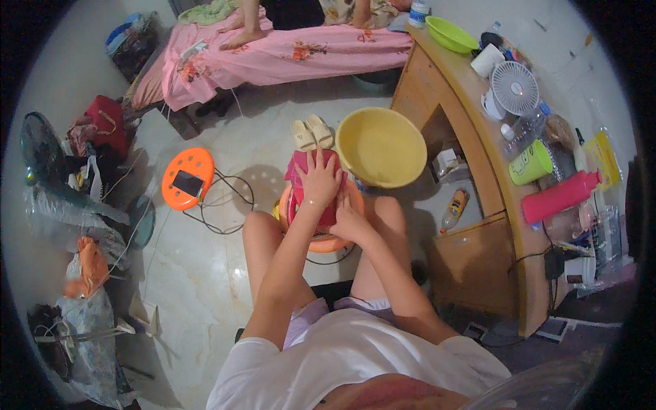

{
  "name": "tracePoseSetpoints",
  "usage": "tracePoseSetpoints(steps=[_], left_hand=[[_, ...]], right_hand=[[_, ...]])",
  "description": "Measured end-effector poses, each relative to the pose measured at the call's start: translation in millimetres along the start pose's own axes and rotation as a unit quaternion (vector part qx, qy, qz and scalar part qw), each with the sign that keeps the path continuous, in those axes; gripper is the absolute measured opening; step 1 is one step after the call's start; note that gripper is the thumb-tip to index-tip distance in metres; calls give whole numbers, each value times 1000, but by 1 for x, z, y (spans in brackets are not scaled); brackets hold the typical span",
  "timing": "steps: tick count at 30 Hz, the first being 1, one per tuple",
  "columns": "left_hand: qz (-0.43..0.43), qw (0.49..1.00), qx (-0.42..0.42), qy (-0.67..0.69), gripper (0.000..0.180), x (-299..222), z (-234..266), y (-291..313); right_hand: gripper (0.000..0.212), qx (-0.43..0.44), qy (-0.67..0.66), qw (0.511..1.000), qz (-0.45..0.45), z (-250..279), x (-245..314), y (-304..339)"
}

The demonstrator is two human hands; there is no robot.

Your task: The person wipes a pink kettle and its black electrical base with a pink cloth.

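Right grip: on the red cloth, at its near right side; cannot tell whether it pinches.
Left grip: spread flat over the cloth, fingers pointing outward.
Red cloth: atop the orange stool between 2 knees, long axis running outward, far end toward 2 cream slippers.
Beyond: yellow basin right, pink-covered bed farthest.

Left hand spread on red cloth mid-frame, right hand just below, yellow basin right of centre, phone on orange stool centre left, pink-covered bed along top
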State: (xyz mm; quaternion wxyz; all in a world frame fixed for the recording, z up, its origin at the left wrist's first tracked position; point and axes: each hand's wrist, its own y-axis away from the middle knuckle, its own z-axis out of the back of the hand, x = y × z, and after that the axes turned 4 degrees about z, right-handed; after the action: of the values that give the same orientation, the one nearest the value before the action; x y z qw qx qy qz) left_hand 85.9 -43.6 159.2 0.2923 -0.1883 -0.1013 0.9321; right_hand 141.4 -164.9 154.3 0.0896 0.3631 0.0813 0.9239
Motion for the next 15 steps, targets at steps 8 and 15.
tracePoseSetpoints(steps=[8,15], left_hand=[[-21,995,47,85,55,-21,34,95],[-26,999,-25,36,45,4,13,29]], right_hand=[[82,-5,13,992,126,-4,-11,8],[118,-48,69,996,31,-8,-8,6]])
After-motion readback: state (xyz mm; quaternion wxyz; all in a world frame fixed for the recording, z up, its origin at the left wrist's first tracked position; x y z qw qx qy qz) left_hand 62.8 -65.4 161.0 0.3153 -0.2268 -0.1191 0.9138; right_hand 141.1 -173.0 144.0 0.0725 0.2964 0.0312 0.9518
